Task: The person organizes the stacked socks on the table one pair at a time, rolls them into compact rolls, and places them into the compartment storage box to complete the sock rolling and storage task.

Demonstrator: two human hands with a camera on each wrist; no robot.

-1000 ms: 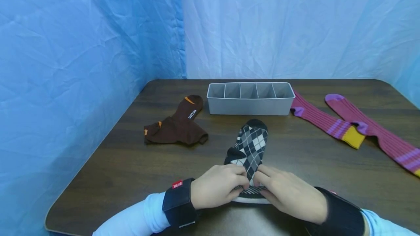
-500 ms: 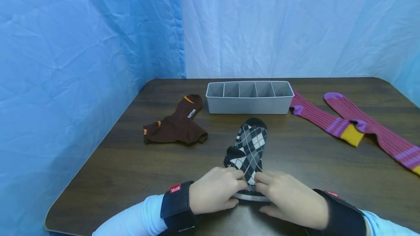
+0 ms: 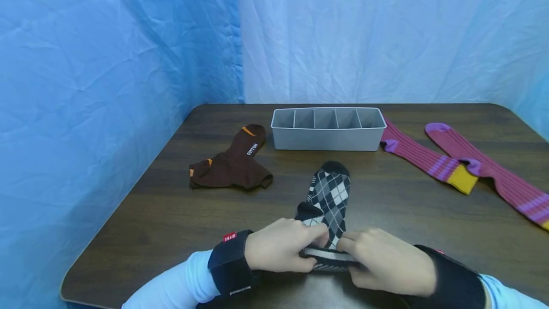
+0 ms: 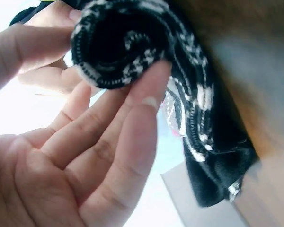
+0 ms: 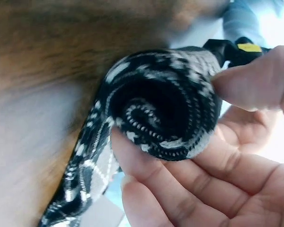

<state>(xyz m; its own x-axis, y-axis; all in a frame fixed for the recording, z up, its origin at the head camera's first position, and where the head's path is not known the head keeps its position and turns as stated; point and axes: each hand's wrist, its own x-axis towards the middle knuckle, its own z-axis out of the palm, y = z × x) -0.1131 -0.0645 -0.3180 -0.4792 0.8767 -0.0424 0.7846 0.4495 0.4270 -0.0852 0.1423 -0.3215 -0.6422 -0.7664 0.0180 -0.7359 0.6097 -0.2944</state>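
Observation:
A black, grey and white argyle sock lies on the table with its toe pointing away from me. Its near end is rolled into a loose coil, whose spiral edge shows in both wrist views. My left hand pinches the left end of that roll, thumb on one side and fingers on the other. At the right end, my right hand pinches the roll the same way, its thumb against the coil. A black heel flap sticks out left of the sock's middle. Whether a second sock lies under it, I cannot tell.
A grey tray with several compartments stands at the back of the wooden table. Crumpled brown socks lie to the left. Two pink socks with yellow cuffs lie to the right. Blue sheeting hangs behind.
The hands have turned the sock's near end over into a roll, and the pale cuff edge now faces up between them. The toe has slid slightly toward me. The other socks and tray have stayed put.

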